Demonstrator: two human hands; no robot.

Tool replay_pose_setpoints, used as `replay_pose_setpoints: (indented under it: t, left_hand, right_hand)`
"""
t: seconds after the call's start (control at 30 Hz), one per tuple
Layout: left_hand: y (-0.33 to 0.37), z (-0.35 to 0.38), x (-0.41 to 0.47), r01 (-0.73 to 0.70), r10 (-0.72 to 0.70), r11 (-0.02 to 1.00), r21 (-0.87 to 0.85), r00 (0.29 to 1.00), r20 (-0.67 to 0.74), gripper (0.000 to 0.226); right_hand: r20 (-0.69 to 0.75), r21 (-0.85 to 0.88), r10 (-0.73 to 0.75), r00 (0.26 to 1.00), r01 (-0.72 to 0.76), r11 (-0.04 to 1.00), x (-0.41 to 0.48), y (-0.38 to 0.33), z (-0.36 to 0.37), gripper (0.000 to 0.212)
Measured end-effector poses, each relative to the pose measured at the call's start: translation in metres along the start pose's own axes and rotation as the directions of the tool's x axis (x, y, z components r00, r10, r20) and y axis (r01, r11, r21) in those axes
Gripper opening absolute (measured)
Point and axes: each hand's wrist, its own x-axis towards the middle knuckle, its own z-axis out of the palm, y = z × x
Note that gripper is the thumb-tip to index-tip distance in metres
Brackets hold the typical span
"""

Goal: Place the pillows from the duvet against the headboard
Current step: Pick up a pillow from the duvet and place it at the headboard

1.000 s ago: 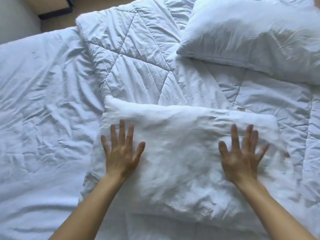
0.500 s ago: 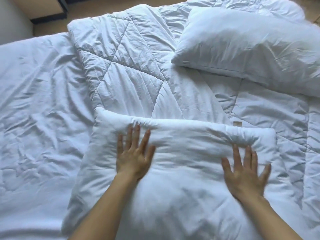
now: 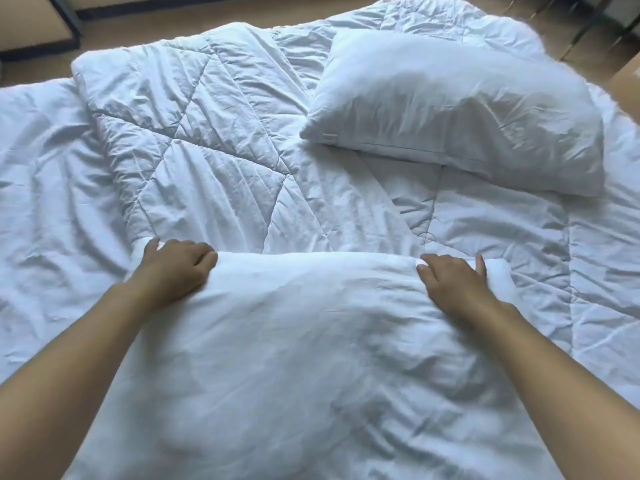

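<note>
Both hands, flat on the near pillow [image 3: 311, 358] a second ago, have now curled over its far edge, left hand [image 3: 173, 271] and right hand [image 3: 453, 285] each clamped on it low in frame, seemingly ready to lift, while the second pillow [image 3: 457, 109] lies upper right on the duvet [image 3: 207, 140].

Rumpled sheet [image 3: 45, 188] (white), tan floor [image 3: 194, 12]

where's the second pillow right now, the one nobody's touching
In the head view the second pillow lies at the upper right, on the quilted duvet, beyond the near pillow that both hands grip.
</note>
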Motion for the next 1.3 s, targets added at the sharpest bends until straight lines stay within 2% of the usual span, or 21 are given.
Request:
replay_pose_setpoints:
  t: [0.13,0.3,0.5,0.6,0.67,0.83,0.9,0.97,1.03,1.1,1.2,1.3]
  left_hand:
    - [-0.002,0.004,-0.016,-0.089,0.088,0.996,0.002,0.973,-0.215,0.025]
    - [-0.007,-0.014,-0.061,-0.191,0.199,0.980,0.059,0.914,-0.352,0.029]
    - [-0.023,-0.036,-0.149,-0.226,0.225,0.972,0.058,0.847,-0.482,0.025]
    - [-0.032,-0.048,-0.212,-0.281,0.256,0.959,0.039,0.798,-0.545,0.020]
    - [-0.035,-0.054,-0.256,-0.299,0.256,0.954,0.015,0.791,-0.556,0.024]
    - [-0.043,-0.042,-0.370,-0.362,0.278,0.932,-0.030,0.762,-0.584,0.028]
    - [-0.047,-0.034,-0.395,-0.299,0.226,0.952,-0.058,0.821,-0.524,0.040]
    - [-0.052,-0.026,-0.404,-0.211,0.174,0.975,-0.063,0.914,-0.366,0.074]
    - [-0.051,-0.021,-0.405,-0.160,0.146,0.986,-0.042,0.963,-0.228,0.092]
    - [-0.044,-0.019,-0.407,-0.141,0.134,0.989,-0.038,0.979,-0.157,0.096]
    - [-0.038,-0.011,-0.411,-0.102,0.097,0.994,-0.038,0.989,-0.111,0.096]
    - [-0.039,-0.001,-0.410,-0.058,0.054,0.998,-0.030,0.991,-0.126,0.093]
  right_hand:
    - [-0.198,-0.097,-0.052,0.979,0.033,0.995,-0.009,0.001,0.005,0.032]
    - [-0.410,-0.149,-0.173,0.896,0.121,0.981,-0.051,-0.001,-0.012,0.037]
    - [-0.523,-0.210,-0.242,0.817,0.151,0.966,-0.149,-0.001,-0.048,0.035]
    - [-0.571,-0.202,-0.248,0.782,0.160,0.966,-0.219,-0.006,-0.062,0.032]
    - [-0.601,-0.173,-0.241,0.762,0.170,0.970,-0.266,-0.006,-0.065,0.030]
    - [-0.597,-0.120,-0.211,0.774,0.173,0.978,-0.378,-0.002,-0.048,0.035]
    - [-0.494,-0.122,-0.195,0.847,0.154,0.981,-0.410,0.000,-0.041,0.036]
    - [-0.410,-0.068,-0.150,0.900,0.133,0.989,-0.431,0.003,-0.037,0.039]
    - [-0.381,-0.019,-0.081,0.921,0.080,0.997,-0.438,0.004,-0.037,0.057]
    - [-0.374,-0.083,-0.062,0.925,0.033,0.996,-0.436,0.000,-0.040,0.075]
    - [-0.331,-0.186,-0.095,0.939,0.033,0.982,-0.419,-0.009,-0.043,0.079]
    - [-0.296,-0.186,-0.123,0.947,0.069,0.980,-0.393,-0.014,-0.045,0.079]
